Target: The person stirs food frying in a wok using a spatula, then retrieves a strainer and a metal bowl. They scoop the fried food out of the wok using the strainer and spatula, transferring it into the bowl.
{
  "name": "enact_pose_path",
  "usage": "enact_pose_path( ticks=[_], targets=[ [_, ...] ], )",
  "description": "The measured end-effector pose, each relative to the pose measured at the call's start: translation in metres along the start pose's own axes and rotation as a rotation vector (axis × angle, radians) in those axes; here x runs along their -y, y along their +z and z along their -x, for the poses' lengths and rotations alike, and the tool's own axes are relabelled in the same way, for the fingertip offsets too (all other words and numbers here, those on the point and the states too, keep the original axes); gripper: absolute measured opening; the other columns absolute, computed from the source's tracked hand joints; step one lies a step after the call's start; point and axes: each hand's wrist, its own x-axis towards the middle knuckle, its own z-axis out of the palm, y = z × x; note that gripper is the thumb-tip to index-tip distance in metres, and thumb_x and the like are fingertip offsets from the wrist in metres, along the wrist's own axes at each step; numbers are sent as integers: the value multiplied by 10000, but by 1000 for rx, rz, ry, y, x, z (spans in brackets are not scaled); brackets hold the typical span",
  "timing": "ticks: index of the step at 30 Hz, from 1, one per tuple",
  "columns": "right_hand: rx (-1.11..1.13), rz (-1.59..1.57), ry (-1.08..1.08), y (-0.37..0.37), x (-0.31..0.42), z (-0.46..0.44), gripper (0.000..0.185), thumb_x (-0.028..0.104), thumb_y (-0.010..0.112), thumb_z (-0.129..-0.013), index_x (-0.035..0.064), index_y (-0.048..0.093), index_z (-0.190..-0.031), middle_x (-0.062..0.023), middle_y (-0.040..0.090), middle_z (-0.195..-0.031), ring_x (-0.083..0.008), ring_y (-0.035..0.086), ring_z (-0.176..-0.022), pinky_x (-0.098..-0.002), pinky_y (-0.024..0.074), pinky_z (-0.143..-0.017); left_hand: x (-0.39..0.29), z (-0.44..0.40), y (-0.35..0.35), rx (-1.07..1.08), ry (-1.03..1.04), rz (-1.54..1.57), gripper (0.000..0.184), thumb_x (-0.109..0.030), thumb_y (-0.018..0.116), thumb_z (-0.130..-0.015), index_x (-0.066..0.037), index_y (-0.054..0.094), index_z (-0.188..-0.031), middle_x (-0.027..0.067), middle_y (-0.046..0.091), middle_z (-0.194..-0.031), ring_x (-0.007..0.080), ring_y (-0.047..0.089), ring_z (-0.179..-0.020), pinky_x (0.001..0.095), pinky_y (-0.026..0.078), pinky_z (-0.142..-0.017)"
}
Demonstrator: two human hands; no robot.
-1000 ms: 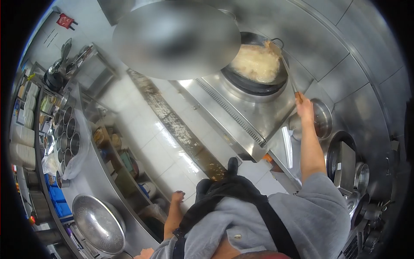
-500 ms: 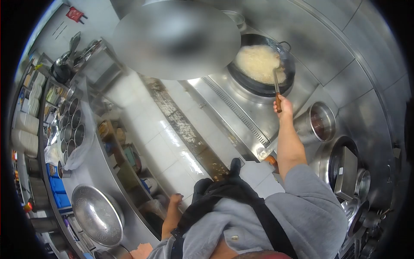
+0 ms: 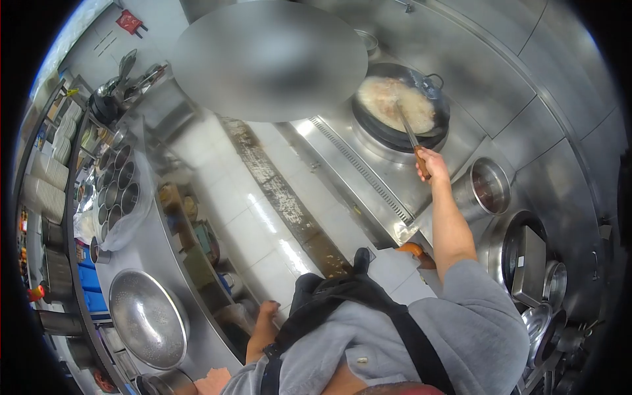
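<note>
My right hand (image 3: pixel 431 164) is closed round the brown wooden handle of a long metal cooking utensil (image 3: pixel 407 125). Its working end dips into pale, frothy liquid (image 3: pixel 378 95) in a black wok (image 3: pixel 431 137), so I cannot make out whether it is a ladle or a spatula. Some reddish-brown bits show near its tip. The wok sits on a steel stove (image 3: pixel 388 178). My left hand (image 3: pixel 266 311) hangs low beside my body near the counter on the left, touching nothing that I can see; its fingers are mostly hidden.
A tall steel pot (image 3: pixel 490 186) stands right of the stove, near a rectangular metal container (image 3: pixel 528 266). On the left counter rest a perforated metal bowl (image 3: pixel 148 319) and several metal cups (image 3: pixel 118 184). Stacked white plates (image 3: pixel 46 187) fill a shelf. A blurred disc covers the upper middle.
The utensil's tip has swung left, from the wok's right side towards its middle, and reddish bits now show in the froth. My right hand has turned slightly; the left stays low.
</note>
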Motion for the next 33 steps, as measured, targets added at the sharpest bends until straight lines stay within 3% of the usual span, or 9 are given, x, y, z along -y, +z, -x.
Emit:
enact_pose_path(
  ticks=[3, 8, 13, 16, 19, 23, 25, 28, 33],
  targets=[
    [34, 252, -64, -10, 20, 33, 408, 209, 543, -862, 88, 518, -1252, -50, 522, -599, -136, 458, -372, -280, 335, -300, 49, -76, 14, 53, 488, -137, 289, -194, 643, -771, -90, 649, -1041, 113, 642, -870, 248, 621, -672, 391, 530, -550],
    [-50, 684, -198, -34, 62, 102, 438, 179, 558, -835, 86, 528, -1262, -60, 524, -617, -116, 456, -368, -293, 341, -322, 33, -69, 14, 47, 373, -70, 257, -180, 648, -763, -88, 658, -1003, 115, 632, -843, 257, 605, -679, 403, 523, -538],
    [-157, 1086, -322, -70, 82, 141, 413, 188, 611, -791, 66, 576, -1184, -212, 634, -1008, -313, 619, -933, -355, 458, -827, 46, -69, 15, 60, 269, 32, 262, -171, 656, -754, -83, 659, -1001, 108, 636, -855, 253, 621, -749, 399, 531, -558],
    [-135, 1194, -451, -85, 87, 160, 406, 200, 617, -791, 63, 584, -1172, -198, 635, -1014, -309, 616, -948, -355, 458, -823, 58, -71, 11, 106, 234, -338, 285, -217, 661, -736, -135, 665, -1009, 110, 652, -983, 250, 639, -903, 378, 525, -759],
    [-118, 1283, -459, -87, 83, 157, 392, 176, 609, -782, 74, 589, -1160, -211, 630, -993, -339, 606, -942, -382, 465, -821, 81, -75, 4, -20, 744, -891, 252, -245, 641, -750, -128, 674, -970, 111, 655, -982, 258, 654, -830, 379, 528, -747],
    [-28, 1468, -451, -69, 59, 121, 320, 132, 561, -798, 59, 582, -1109, -215, 631, -919, -381, 596, -891, -450, 472, -783, 91, -102, 9, 0, 827, -1064, 279, -253, 647, -754, -108, 657, -993, 93, 660, -967, 240, 657, -802, 382, 544, -672],
    [-45, 1513, -450, -56, 40, 94, 284, 130, 531, -813, 57, 571, -1084, -216, 631, -889, -390, 594, -869, -470, 470, -772, 93, -115, 15, 245, 247, 74, 345, -223, 664, -746, -99, 629, -1066, 85, 658, -961, 230, 649, -813, 370, 549, -626],
    [-66, 1558, -469, -34, 19, 61, 233, 126, 467, -841, 69, 555, -1049, -226, 629, -858, -407, 596, -845, -493, 474, -772, 85, -107, 28, 106, 105, 430, 382, -220, 654, -751, -88, 610, -1106, 90, 657, -945, 229, 633, -840, 378, 547, -629],
    [-134, 1526, -301, 9, 10, 24, 312, 55, 388, -844, 15, 516, -1125, -262, 623, -953, -401, 599, -943, -482, 484, -823, 41, -73, 32, 29, 110, 194, 344, -199, 644, -761, -66, 626, -1078, 98, 646, -899, 221, 620, -766, 388, 546, -617]
  ],
)
